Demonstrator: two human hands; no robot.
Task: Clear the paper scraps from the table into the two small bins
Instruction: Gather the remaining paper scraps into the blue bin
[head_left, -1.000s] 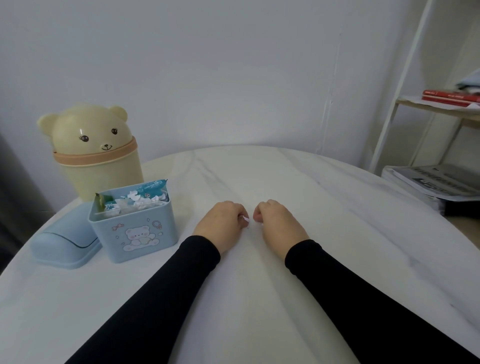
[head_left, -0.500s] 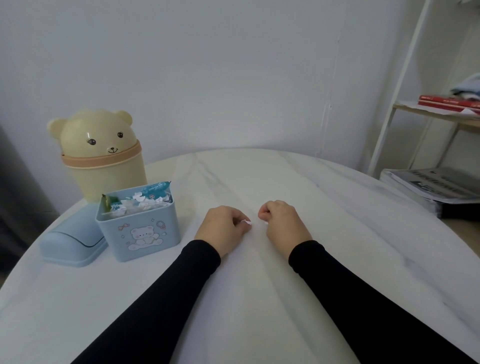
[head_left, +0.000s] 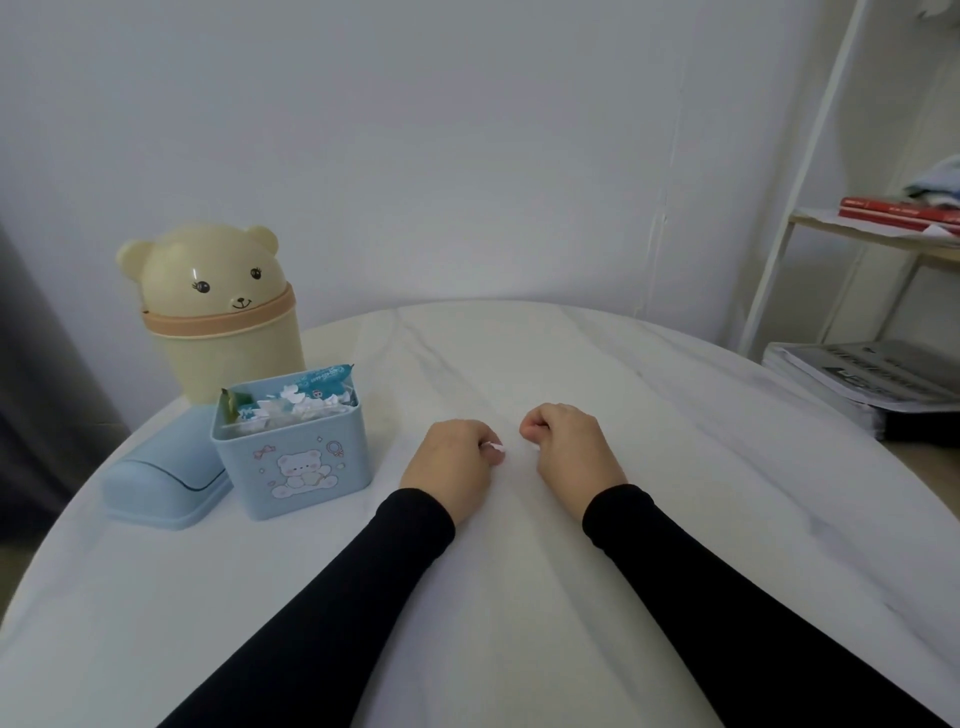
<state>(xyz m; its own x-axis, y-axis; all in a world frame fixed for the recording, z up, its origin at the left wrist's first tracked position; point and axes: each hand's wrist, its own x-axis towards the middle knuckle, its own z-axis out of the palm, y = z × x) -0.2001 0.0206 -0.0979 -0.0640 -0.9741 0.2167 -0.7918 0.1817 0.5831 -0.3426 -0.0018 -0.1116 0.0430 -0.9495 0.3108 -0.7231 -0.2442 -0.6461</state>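
the left hand (head_left: 451, 466) rests knuckles-up on the table (head_left: 675, 467), fingers curled in, with a tiny white scrap (head_left: 496, 446) showing at its fingertips, pinched or just pinned there as far as one can tell. the right hand (head_left: 569, 446) sits just beside it, apart from it, its fingers curled too; whether it holds anything is hidden, since nothing shows in it. no other loose scraps are visible on the marble, so this looks like the last of the job. the blue bin (head_left: 296, 447) stands to the left, near the left hand, lid off and already heaped with white bits and wrappers; its lid (head_left: 156, 480) lies just beside it on the far side. the bear bin (head_left: 218, 322) stands behind, closed under its domed head. to do this step well, the pinch should probably be made sure before lifting: a scrap this small and light will slip or cling to skin, so pressing it between thumb and fingertip beats scooping. the blue bin is the easy target, being open and close. carry it low over the rim and rub the fingers apart right above the heap so it drops inside rather than drifting onto the table. the heap is high, so a careless brush could knock bits back out. on a shelf (head_left: 883, 239) at right lie red books (head_left: 893, 210), none of it in the way.
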